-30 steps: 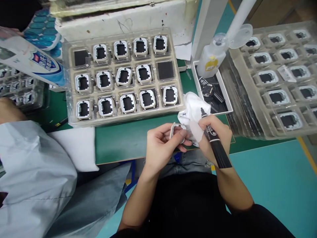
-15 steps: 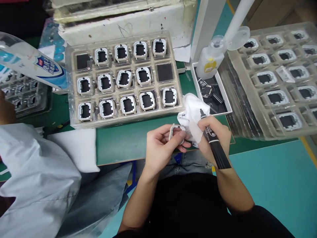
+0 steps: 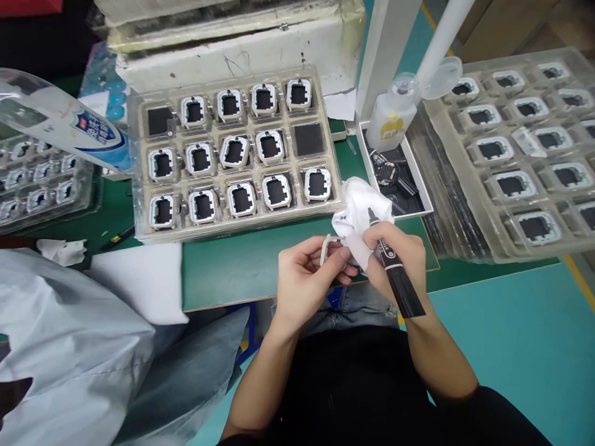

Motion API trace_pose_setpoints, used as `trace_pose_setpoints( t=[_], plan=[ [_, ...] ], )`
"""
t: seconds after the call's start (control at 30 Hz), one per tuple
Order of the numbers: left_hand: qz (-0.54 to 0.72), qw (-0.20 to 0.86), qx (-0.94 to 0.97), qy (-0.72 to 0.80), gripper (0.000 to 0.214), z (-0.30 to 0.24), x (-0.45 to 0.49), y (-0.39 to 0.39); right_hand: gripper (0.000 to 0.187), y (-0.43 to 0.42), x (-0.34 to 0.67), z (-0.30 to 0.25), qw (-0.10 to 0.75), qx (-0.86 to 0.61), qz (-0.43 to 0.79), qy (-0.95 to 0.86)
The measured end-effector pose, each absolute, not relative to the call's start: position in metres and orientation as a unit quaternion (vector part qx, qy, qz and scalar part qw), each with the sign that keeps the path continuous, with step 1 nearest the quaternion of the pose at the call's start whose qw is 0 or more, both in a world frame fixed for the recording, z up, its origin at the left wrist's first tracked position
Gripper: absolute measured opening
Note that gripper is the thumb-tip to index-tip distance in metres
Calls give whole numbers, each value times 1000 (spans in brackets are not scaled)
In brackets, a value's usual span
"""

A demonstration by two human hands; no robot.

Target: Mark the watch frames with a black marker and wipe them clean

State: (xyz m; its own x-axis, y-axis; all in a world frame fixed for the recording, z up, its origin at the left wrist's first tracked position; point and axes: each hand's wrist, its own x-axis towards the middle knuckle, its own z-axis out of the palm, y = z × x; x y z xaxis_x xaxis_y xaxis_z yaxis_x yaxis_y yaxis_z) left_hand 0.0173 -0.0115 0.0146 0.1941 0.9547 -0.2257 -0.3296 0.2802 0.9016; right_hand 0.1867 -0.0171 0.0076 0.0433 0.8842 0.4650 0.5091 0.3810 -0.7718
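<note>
My left hand [image 3: 304, 279] is closed on a small white square frame part [image 3: 326, 247], held over the table's front edge. My right hand [image 3: 395, 254] grips a white cloth [image 3: 357, 204] pressed against that part, and a black marker [image 3: 393, 266] lies clamped between its fingers, pointing up-left. Just beyond both hands sits a clear plastic tray [image 3: 139, 186] with rows of the same white frames; two of its pockets hold no white frame.
A small white box [image 3: 430, 201] of black parts and a clear bottle [image 3: 388, 118] stand right of the tray. More filled trays [image 3: 525, 142] lie at right and far left [image 3: 41, 179]. A person in pale blue sleeve [image 3: 69, 347] sits at my left. A white pad [image 3: 139, 279] lies nearby.
Both hands have stayed together on the part, with small rubbing shifts of the cloth. The view has tilted, so the trays sit slightly lower in the picture.
</note>
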Motion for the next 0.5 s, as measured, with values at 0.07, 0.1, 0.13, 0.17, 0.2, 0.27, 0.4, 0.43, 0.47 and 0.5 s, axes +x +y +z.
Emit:
trace_pose_setpoints(
  t=[0.07,0.1,0.13,0.17,0.2,0.27,0.4,0.43,0.47,0.5],
  plan=[
    [467,683,371,421,11,15,17,-12,26,-17,187,6,495,-531,190,-661],
    [466,686,371,419,11,15,16,-12,26,-17,187,6,494,-537,189,-657],
    [465,688,371,416,11,15,16,-12,26,-17,187,5,495,-541,188,-654],
    [464,690,371,414,11,15,15,-12,26,-18,186,4,496,-544,188,-650],
    [466,690,372,410,10,14,15,-12,25,-18,186,4,497,-547,188,-647],
    [469,691,378,400,8,13,13,-11,25,-19,185,3,501,-551,189,-640],
    [473,685,404,378,9,7,11,-9,25,-20,184,4,512,-549,192,-632],
    [473,684,410,375,10,6,10,-9,25,-19,184,5,516,-548,189,-631],
    [472,682,414,374,11,4,9,-8,25,-19,184,6,519,-547,186,-630],
    [472,682,416,373,12,4,8,-8,26,-19,184,6,520,-548,183,-630]
  ],
)
